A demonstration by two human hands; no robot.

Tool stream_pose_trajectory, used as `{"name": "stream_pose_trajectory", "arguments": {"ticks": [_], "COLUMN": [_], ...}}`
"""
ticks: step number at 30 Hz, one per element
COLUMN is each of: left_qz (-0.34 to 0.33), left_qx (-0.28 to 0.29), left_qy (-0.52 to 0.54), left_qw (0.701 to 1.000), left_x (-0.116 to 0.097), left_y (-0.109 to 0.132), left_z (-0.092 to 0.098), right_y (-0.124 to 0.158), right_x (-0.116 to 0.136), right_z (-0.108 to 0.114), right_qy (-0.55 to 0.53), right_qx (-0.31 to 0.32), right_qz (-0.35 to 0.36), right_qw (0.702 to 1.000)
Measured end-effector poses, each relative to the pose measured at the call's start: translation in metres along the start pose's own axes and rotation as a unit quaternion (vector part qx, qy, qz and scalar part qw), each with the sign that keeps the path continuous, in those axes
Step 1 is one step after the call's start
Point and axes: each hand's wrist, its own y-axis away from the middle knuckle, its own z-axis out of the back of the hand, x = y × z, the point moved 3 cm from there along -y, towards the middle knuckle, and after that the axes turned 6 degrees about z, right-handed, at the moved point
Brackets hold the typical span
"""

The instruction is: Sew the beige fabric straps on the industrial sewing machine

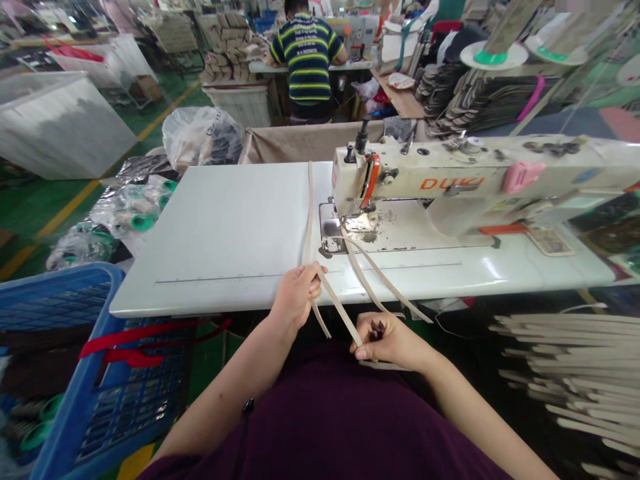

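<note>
My left hand (pixel 296 293) is closed on a long beige strap (pixel 309 220) at the front edge of the white sewing table (pixel 230 227); the strap runs away across the table top. My right hand (pixel 387 339) is below the table edge, fingers pinched on the end of another beige strap (pixel 373 280) and on something small and dark that I cannot make out. That strap leads up to the needle area (pixel 356 220) of the white sewing machine (pixel 465 180). The straps cross between my hands.
A blue plastic crate (pixel 85 373) with red ribbon stands at my left. A stack of beige strips (pixel 580 380) lies at my right. Plastic bags with spools sit beyond the table's left side. A person in a striped shirt (pixel 307 57) works at a far table.
</note>
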Motion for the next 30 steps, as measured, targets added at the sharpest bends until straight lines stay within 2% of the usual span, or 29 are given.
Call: {"name": "stream_pose_trajectory", "arguments": {"ticks": [5,9,14,19,24,30], "left_qz": [-0.045,-0.047,-0.047,-0.026,-0.015,-0.001], "left_qx": [-0.032,-0.030,-0.036,-0.036,-0.017,0.017], "left_qy": [-0.014,-0.033,-0.037,-0.071,-0.117,-0.080], "left_qw": [0.998,0.998,0.998,0.996,0.993,0.997], "left_x": [-0.009,-0.008,-0.007,-0.003,0.003,0.002], "left_y": [-0.006,-0.007,-0.007,-0.007,-0.003,0.002], "left_z": [0.011,0.012,0.012,0.014,0.012,0.005], "right_y": [0.008,0.008,0.005,0.002,-0.008,-0.020], "right_x": [-0.013,-0.019,-0.015,-0.005,-0.002,-0.011], "right_z": [0.017,0.024,0.022,0.013,0.006,0.007], "right_qy": [-0.011,0.004,0.043,0.021,0.010,0.010], "right_qx": [0.005,0.004,0.004,0.012,-0.011,-0.018], "right_qz": [-0.032,-0.026,-0.001,0.020,0.039,0.064], "right_qw": [0.999,1.000,0.999,1.000,0.999,0.998]}}
